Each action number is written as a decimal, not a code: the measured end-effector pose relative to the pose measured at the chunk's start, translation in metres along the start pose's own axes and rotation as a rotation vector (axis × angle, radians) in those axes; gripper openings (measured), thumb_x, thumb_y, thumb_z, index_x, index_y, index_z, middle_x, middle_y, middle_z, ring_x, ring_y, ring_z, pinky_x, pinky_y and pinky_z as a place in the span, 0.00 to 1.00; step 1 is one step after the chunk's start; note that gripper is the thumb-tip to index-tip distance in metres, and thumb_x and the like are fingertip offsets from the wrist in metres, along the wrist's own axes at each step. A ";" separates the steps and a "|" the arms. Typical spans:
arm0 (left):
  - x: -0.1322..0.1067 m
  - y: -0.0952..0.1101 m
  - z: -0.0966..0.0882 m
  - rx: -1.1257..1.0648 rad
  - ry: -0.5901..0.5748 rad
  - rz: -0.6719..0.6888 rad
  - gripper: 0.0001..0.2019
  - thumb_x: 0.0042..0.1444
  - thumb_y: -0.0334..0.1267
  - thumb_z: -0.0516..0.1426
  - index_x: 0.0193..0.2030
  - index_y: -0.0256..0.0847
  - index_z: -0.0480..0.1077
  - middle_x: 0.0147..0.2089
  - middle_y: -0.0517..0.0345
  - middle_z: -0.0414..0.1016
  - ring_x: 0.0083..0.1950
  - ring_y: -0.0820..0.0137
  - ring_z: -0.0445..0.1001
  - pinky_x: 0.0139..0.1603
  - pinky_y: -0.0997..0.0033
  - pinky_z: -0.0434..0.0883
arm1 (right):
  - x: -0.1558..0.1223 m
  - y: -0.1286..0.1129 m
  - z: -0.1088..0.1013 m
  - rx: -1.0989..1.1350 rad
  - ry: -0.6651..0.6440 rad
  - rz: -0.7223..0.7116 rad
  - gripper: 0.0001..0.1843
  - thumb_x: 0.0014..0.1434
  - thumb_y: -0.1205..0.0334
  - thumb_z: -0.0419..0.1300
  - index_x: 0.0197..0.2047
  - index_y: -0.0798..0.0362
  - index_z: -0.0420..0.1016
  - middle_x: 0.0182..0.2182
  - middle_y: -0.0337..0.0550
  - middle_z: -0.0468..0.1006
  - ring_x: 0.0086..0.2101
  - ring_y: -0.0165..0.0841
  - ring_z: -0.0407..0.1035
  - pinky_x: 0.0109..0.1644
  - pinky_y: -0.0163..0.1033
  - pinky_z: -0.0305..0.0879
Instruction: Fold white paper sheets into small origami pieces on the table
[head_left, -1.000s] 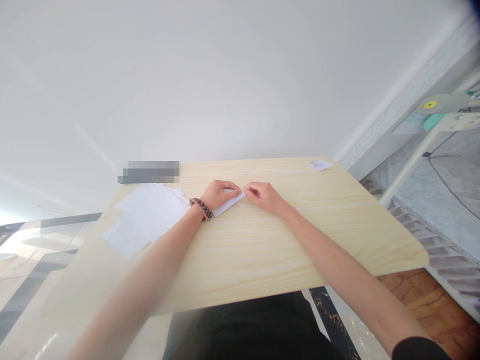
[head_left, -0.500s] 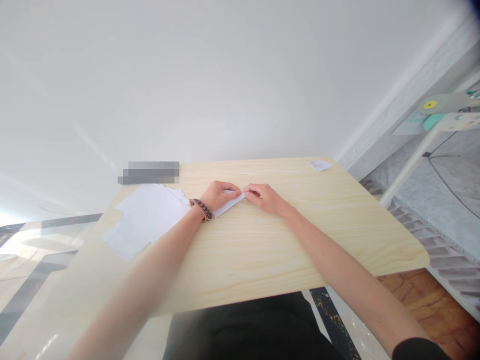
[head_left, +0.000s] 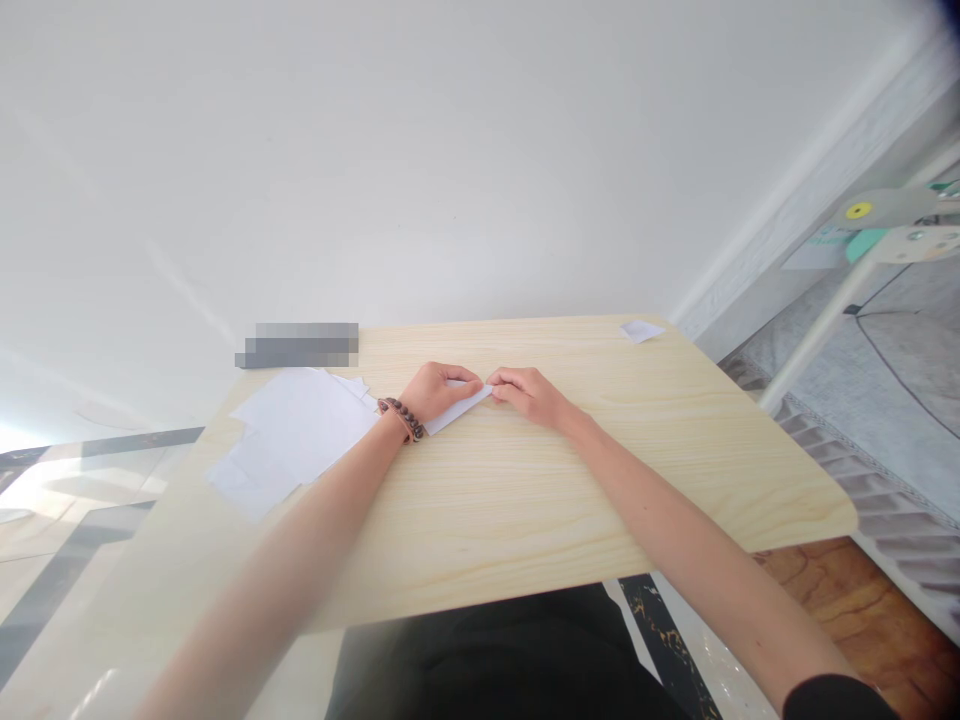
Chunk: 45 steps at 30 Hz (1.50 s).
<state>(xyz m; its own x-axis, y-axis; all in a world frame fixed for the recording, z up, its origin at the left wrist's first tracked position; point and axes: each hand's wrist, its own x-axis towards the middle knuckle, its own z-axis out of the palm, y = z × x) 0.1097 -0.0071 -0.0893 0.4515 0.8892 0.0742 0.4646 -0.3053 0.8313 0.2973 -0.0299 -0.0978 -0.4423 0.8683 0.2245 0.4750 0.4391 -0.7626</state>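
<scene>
The left hand [head_left: 429,392] pinched a narrow piece of white paper [head_left: 454,411], the thumb in front and the fingers curled above it. The right hand [head_left: 534,395] had thumb and forefinger closed on the paper's right tip, so that the two sets of fingertips nearly met there. The paper slanted between the hands, over the middle of the wood-grain table [head_left: 495,520]; whether it lay flat or slightly raised could not be told. A dark beaded bracelet [head_left: 403,420] circled the left wrist. To the left of that wrist, overlapping white sheets [head_left: 300,430] spread in an uneven pile beside the forearm. Behind them, a pixelated grey patch [head_left: 300,346] masked the table's far left corner. A small paper scrap [head_left: 641,331] rested well apart, near the far right corner. The pale wall [head_left: 450,160] rose behind the table. Black clothing [head_left: 502,655] showed below the near edge, and a white pole [head_left: 817,335] slanted beyond the right side.
</scene>
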 end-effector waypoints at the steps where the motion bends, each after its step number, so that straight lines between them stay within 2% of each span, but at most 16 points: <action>1: 0.000 0.000 0.000 -0.001 0.000 0.006 0.17 0.46 0.50 0.54 0.32 0.38 0.74 0.34 0.58 0.75 0.37 0.67 0.70 0.35 0.74 0.64 | 0.000 0.000 0.000 -0.004 0.007 -0.001 0.10 0.54 0.61 0.48 0.28 0.55 0.67 0.21 0.36 0.66 0.22 0.24 0.55 0.27 0.31 0.52; 4: 0.001 -0.001 0.000 0.001 -0.001 0.020 0.16 0.46 0.49 0.54 0.31 0.38 0.74 0.34 0.59 0.76 0.37 0.68 0.70 0.36 0.74 0.63 | 0.000 0.001 0.001 -0.028 0.024 -0.010 0.10 0.53 0.60 0.49 0.28 0.56 0.67 0.20 0.35 0.65 0.21 0.23 0.54 0.25 0.31 0.51; 9: 0.000 -0.001 0.000 -0.004 -0.007 0.009 0.17 0.45 0.50 0.54 0.32 0.38 0.75 0.34 0.58 0.75 0.37 0.67 0.70 0.36 0.73 0.64 | 0.001 0.003 -0.001 -0.004 -0.014 0.016 0.10 0.52 0.65 0.47 0.29 0.55 0.68 0.23 0.36 0.68 0.22 0.23 0.56 0.27 0.31 0.52; 15: 0.001 -0.001 0.001 0.009 -0.003 0.025 0.17 0.46 0.49 0.54 0.31 0.38 0.75 0.34 0.59 0.76 0.37 0.68 0.70 0.37 0.73 0.64 | 0.000 0.000 0.001 -0.030 0.034 -0.001 0.10 0.53 0.59 0.49 0.27 0.55 0.67 0.20 0.35 0.64 0.21 0.23 0.54 0.26 0.31 0.51; 19: 0.001 -0.001 0.001 0.018 0.000 0.024 0.16 0.46 0.49 0.54 0.31 0.39 0.74 0.34 0.59 0.75 0.37 0.67 0.70 0.38 0.72 0.64 | 0.000 0.000 0.003 -0.054 0.044 -0.025 0.10 0.53 0.60 0.49 0.27 0.55 0.66 0.20 0.34 0.64 0.22 0.23 0.54 0.26 0.30 0.51; 23: 0.002 -0.002 0.002 -0.052 0.045 0.016 0.18 0.45 0.50 0.55 0.36 0.39 0.72 0.36 0.57 0.75 0.36 0.68 0.70 0.35 0.71 0.65 | 0.002 0.004 0.000 -0.096 0.159 -0.027 0.09 0.53 0.61 0.48 0.26 0.55 0.66 0.21 0.35 0.64 0.22 0.24 0.55 0.27 0.30 0.52; 27: 0.006 -0.010 0.003 -0.303 0.069 0.007 0.24 0.45 0.46 0.57 0.48 0.38 0.64 0.37 0.54 0.74 0.36 0.69 0.72 0.35 0.70 0.68 | 0.002 0.011 -0.007 -0.131 0.357 0.022 0.09 0.53 0.61 0.48 0.26 0.55 0.65 0.20 0.35 0.63 0.22 0.25 0.56 0.27 0.31 0.52; 30: 0.010 -0.017 0.005 -0.362 0.109 0.037 0.20 0.44 0.44 0.59 0.43 0.36 0.65 0.37 0.54 0.73 0.36 0.69 0.72 0.39 0.68 0.68 | 0.002 0.014 -0.009 -0.137 0.368 0.035 0.07 0.52 0.61 0.49 0.29 0.54 0.65 0.21 0.35 0.65 0.22 0.25 0.57 0.27 0.31 0.54; 33: 0.011 -0.019 0.006 -0.325 0.086 0.094 0.16 0.44 0.45 0.58 0.38 0.36 0.68 0.37 0.54 0.73 0.37 0.70 0.71 0.42 0.66 0.67 | 0.002 0.011 -0.007 -0.139 0.319 -0.036 0.08 0.51 0.60 0.52 0.33 0.53 0.66 0.27 0.38 0.70 0.27 0.27 0.61 0.31 0.32 0.56; 35: 0.011 -0.018 0.006 -0.277 0.068 0.106 0.16 0.45 0.45 0.58 0.38 0.37 0.69 0.37 0.54 0.73 0.38 0.69 0.71 0.42 0.66 0.67 | 0.003 0.009 -0.005 -0.131 0.303 -0.068 0.09 0.52 0.58 0.52 0.34 0.53 0.66 0.29 0.39 0.71 0.30 0.28 0.63 0.34 0.32 0.57; 41: 0.010 -0.018 0.006 -0.305 0.129 0.120 0.15 0.44 0.41 0.59 0.39 0.37 0.67 0.39 0.53 0.72 0.39 0.69 0.71 0.43 0.66 0.67 | 0.002 0.014 -0.006 -0.081 0.424 -0.016 0.07 0.52 0.59 0.50 0.33 0.53 0.62 0.28 0.37 0.69 0.28 0.27 0.63 0.35 0.33 0.58; 45: 0.010 -0.017 0.007 -0.370 0.136 0.119 0.11 0.44 0.39 0.59 0.34 0.37 0.65 0.35 0.55 0.73 0.37 0.71 0.72 0.43 0.65 0.68 | 0.002 0.013 -0.008 -0.102 0.417 -0.010 0.04 0.49 0.63 0.50 0.31 0.52 0.60 0.25 0.35 0.66 0.26 0.27 0.61 0.32 0.32 0.57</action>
<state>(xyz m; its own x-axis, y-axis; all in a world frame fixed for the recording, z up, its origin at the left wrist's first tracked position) 0.1110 0.0045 -0.1064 0.3688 0.8997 0.2334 0.0988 -0.2876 0.9526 0.3093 -0.0208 -0.1026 -0.1117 0.8738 0.4734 0.5543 0.4501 -0.7001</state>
